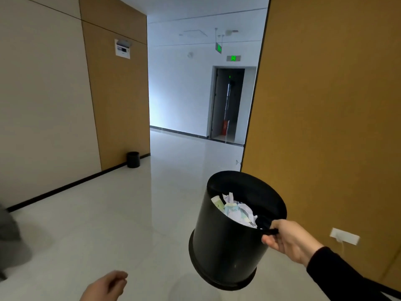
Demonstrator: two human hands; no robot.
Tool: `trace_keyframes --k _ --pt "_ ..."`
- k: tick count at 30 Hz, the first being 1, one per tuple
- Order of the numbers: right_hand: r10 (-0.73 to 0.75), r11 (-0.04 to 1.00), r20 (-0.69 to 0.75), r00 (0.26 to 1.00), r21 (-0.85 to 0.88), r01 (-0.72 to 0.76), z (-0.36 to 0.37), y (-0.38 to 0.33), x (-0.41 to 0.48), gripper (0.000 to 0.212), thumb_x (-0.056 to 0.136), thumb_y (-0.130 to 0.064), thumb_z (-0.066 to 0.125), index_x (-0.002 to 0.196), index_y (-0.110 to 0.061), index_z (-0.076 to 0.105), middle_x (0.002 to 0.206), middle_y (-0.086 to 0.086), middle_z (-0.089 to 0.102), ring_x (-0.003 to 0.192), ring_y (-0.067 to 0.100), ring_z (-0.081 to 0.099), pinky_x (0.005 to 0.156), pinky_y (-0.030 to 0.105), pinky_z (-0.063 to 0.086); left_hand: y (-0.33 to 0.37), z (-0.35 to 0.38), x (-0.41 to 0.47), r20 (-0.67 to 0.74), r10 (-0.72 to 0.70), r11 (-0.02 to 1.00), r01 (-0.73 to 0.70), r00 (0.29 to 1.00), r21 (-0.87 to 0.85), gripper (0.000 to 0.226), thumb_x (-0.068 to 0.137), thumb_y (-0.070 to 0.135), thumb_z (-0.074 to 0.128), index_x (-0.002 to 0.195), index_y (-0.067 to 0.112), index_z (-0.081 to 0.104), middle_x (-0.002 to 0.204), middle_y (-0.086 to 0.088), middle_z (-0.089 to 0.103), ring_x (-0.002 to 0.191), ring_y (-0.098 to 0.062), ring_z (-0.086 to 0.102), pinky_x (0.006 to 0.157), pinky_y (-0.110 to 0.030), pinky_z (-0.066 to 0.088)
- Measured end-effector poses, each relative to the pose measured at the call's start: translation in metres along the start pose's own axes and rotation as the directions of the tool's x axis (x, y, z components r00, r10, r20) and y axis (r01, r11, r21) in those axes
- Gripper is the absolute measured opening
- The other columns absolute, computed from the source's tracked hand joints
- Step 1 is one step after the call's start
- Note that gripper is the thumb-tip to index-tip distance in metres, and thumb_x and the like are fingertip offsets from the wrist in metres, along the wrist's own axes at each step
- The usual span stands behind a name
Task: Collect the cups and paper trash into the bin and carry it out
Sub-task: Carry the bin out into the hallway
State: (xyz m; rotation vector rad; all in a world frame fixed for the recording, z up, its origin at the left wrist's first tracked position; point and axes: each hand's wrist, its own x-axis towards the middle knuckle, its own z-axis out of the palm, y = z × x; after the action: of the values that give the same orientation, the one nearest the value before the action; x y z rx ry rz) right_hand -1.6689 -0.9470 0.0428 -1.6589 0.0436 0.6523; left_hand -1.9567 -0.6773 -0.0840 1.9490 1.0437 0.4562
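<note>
- Carrying is the step I judge to be in hand: in the head view, the only one I have, the black bin (230, 240) is off the floor and already loaded, so the collecting looks done and only the walk out is left.
- I see my right hand (288, 242) pinching the bin's near rim, thumb inside and fingers outside, the bin hanging tilted with its mouth leaning away from that hand.
- My left hand (108, 285) sits low and left of the bin, well apart from it, fingers loosely curled and holding nothing.
- Inside the bin I make out crumpled white paper (240, 210) and a pale green cup (218, 204) lying against the far-left wall, well below the rim.
- Ahead of the bin the pale tiled floor (130, 213) runs to a corridor with a dark doorway (227, 105); a second small black bin (133, 159) stands far left of mine, against the wall.
- The next move, as I judge it, calls for a steady rim pinch and levelling the bin so nothing spills while walking on.
</note>
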Motion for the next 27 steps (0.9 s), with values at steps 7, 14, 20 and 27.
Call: trace_keyframes --k 7,14,20,27 --pt "0.098 0.986 0.02 0.995 -0.134 -0.094 0.059 0.0 0.055 0.015 0.089 0.002 0.037 0.077 0.0 0.046 0.036 0.012 0.053 0.029 0.022 0.054 0.031 0.021 0.046 0.024 -0.021 0.084 -0.051 0.094 0.991 -0.098 0.994 -0.09 0.019 0.075 0.004 0.07 0.069 0.022 0.07 0.063 -0.001 0.073 0.057 -0.004 0.066 0.062 -0.01 0.046" --pt "0.101 0.988 0.003 0.995 -0.119 -0.1 0.159 -0.032 0.132 0.017 0.09 0.004 0.037 0.079 0.002 0.049 0.05 0.014 0.055 0.029 0.019 0.052 0.032 0.021 0.048 0.059 -0.056 0.234 -0.022 0.307 0.924 -0.304 0.951 -0.233 0.024 0.085 0.006 0.06 0.078 0.028 0.066 0.075 0.006 0.075 0.068 -0.007 0.068 0.069 -0.028 0.051" --pt "0.069 0.997 -0.036 0.997 0.031 -0.068 0.235 -0.074 0.186 0.02 0.092 0.002 0.036 0.078 0.0 0.05 0.04 0.009 0.058 0.029 0.016 0.056 0.033 0.02 0.05 0.085 -0.092 0.35 0.032 0.394 0.888 -0.371 0.919 -0.272 0.015 0.089 0.013 0.054 0.091 0.023 0.065 0.086 0.006 0.072 0.081 -0.011 0.067 0.069 -0.023 0.048" --pt "0.074 0.997 -0.073 0.995 0.001 -0.074 0.299 -0.122 0.259 0.023 0.093 -0.002 0.037 0.107 0.006 0.053 0.068 0.019 0.059 0.031 0.016 0.059 0.033 0.02 0.05 0.089 -0.101 0.452 0.072 0.398 0.886 -0.364 0.914 -0.286 0.016 0.088 0.014 0.055 0.089 0.027 0.065 0.087 0.006 0.073 0.079 -0.008 0.067 0.069 -0.023 0.049"
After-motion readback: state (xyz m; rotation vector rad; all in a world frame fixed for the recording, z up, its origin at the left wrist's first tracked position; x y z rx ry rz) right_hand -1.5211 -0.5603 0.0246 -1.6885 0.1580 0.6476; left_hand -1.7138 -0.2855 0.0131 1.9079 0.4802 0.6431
